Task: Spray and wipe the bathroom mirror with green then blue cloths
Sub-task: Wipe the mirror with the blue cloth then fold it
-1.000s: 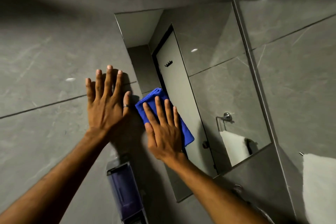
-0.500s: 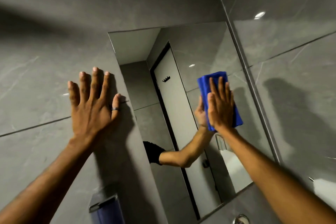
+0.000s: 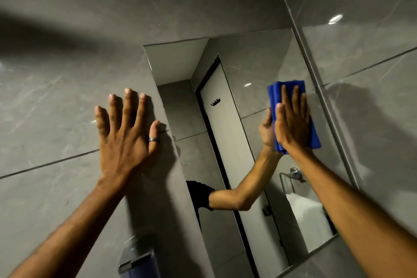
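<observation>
The bathroom mirror point(image 3: 252, 70) hangs on a grey tiled wall, tilted in view. My right hand point(image 3: 292, 119) presses a folded blue cloth point(image 3: 314, 135) flat against the glass near the mirror's right edge, fingers pointing up. The hand's reflection meets it from the left. My left hand point(image 3: 125, 135) lies flat with fingers spread on the wall tile just left of the mirror, a ring on its thumb. No green cloth or spray bottle is in sight.
A soap dispenser point(image 3: 137, 259) is fixed to the wall below my left arm. The wall corner point(image 3: 316, 70) runs just right of the mirror. The glass reflects a door, a towel ring and a white towel.
My right hand has swept the blue cloth from the mirror's lower left across to its right edge, then held there. My left hand has stayed planted on the wall.
</observation>
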Motion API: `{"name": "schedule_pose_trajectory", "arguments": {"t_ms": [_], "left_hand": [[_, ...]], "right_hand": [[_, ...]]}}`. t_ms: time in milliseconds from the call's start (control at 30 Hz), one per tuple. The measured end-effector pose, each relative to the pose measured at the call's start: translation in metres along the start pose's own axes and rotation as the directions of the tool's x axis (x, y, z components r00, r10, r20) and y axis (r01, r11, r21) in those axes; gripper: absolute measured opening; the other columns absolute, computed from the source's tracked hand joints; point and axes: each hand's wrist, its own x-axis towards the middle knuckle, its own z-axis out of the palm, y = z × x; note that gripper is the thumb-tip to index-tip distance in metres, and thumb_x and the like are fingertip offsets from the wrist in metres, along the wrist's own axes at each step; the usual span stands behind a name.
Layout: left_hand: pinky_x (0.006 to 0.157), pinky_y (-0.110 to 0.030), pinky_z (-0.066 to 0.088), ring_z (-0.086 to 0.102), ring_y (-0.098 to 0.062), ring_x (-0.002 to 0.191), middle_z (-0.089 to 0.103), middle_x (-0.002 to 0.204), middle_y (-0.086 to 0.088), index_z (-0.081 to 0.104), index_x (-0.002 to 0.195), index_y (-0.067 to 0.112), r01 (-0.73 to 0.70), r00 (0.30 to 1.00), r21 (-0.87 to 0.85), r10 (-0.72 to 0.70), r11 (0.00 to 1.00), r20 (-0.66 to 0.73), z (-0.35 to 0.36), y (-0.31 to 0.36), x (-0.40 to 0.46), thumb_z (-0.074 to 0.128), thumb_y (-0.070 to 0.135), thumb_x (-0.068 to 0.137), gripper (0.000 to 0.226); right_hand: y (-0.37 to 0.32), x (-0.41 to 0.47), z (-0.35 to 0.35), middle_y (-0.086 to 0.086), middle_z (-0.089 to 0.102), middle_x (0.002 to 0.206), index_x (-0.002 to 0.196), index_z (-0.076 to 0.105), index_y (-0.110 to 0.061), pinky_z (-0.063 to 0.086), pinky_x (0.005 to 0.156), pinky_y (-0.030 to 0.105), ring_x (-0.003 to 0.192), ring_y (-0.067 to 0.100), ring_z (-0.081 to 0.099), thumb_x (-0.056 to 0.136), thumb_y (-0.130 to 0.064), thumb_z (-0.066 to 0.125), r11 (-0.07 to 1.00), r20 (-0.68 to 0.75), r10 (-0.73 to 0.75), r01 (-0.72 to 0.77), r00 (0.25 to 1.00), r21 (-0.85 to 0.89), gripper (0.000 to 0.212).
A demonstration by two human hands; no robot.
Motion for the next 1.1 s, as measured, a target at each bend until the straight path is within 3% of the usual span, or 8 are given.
{"name": "schedule_pose_trajectory", "arguments": {"t_ms": [167,300,533,733,833,1100], "left_hand": [[0.129,-0.060,-0.003,-0.011,-0.034,0.162,-0.010,0.175,-0.009,0.000,0.166,0.023,0.007,1.000,-0.004,-0.007,1.000,0.027,-0.003,0.001,0.002,0.019,0.057,0.102,0.075],[0.129,-0.058,-0.004,-0.010,-0.034,0.161,-0.009,0.175,-0.009,0.001,0.166,0.022,0.010,0.998,-0.020,-0.009,1.000,0.060,-0.007,0.002,0.001,0.016,0.056,0.102,0.074],[0.130,-0.055,-0.007,-0.011,-0.028,0.161,-0.005,0.174,-0.006,0.007,0.165,0.022,0.061,0.997,-0.105,-0.056,0.993,0.049,-0.015,0.001,0.011,0.009,0.052,0.099,0.073],[0.129,-0.055,-0.011,-0.019,-0.029,0.160,-0.013,0.174,-0.004,0.002,0.166,0.025,0.076,0.994,-0.123,-0.066,0.990,0.082,-0.016,0.004,0.033,0.010,0.056,0.099,0.074],[0.128,-0.058,-0.011,-0.019,-0.032,0.160,-0.015,0.174,-0.005,-0.001,0.166,0.024,0.078,0.996,-0.095,-0.073,0.992,0.057,-0.009,0.010,0.033,0.006,0.058,0.098,0.076],[0.127,-0.064,0.000,-0.004,-0.039,0.161,0.000,0.175,-0.011,0.011,0.166,0.018,0.073,0.997,-0.039,-0.074,0.997,-0.027,0.002,0.018,0.031,0.018,0.052,0.101,0.073]], "right_hand": [[-0.102,-0.003,0.003,0.006,0.011,0.169,0.159,0.010,-0.030,0.013,0.125,0.049,0.156,0.028,0.011,0.099,-0.045,0.011,0.985,-0.007,-0.170,0.170,0.985,-0.030,0.061],[-0.183,-0.021,0.013,0.004,0.007,0.169,0.159,0.008,-0.033,0.009,0.126,0.052,0.156,0.029,0.006,0.102,-0.045,0.023,0.959,0.011,-0.282,0.281,0.959,0.031,0.060],[-0.281,-0.033,0.015,0.004,0.001,0.169,0.159,0.006,-0.033,0.004,0.125,0.055,0.156,0.029,-0.001,0.101,-0.045,0.012,0.881,0.074,-0.466,0.454,0.882,0.131,0.059],[-0.274,0.016,0.013,0.001,0.002,0.169,0.158,0.007,-0.034,0.005,0.126,0.053,0.156,0.027,0.000,0.102,-0.044,0.013,0.853,0.052,-0.517,0.509,0.854,0.117,0.057],[-0.246,0.050,0.014,0.001,0.004,0.169,0.158,0.006,-0.035,0.004,0.127,0.051,0.156,0.026,0.002,0.103,-0.044,0.019,0.896,0.029,-0.442,0.439,0.897,0.060,0.058],[-0.127,0.141,-0.004,0.000,0.008,0.169,0.158,0.008,-0.037,0.009,0.126,0.050,0.156,0.024,0.008,0.100,-0.047,0.009,0.973,-0.008,-0.214,0.214,0.977,0.091,0.058]]}}
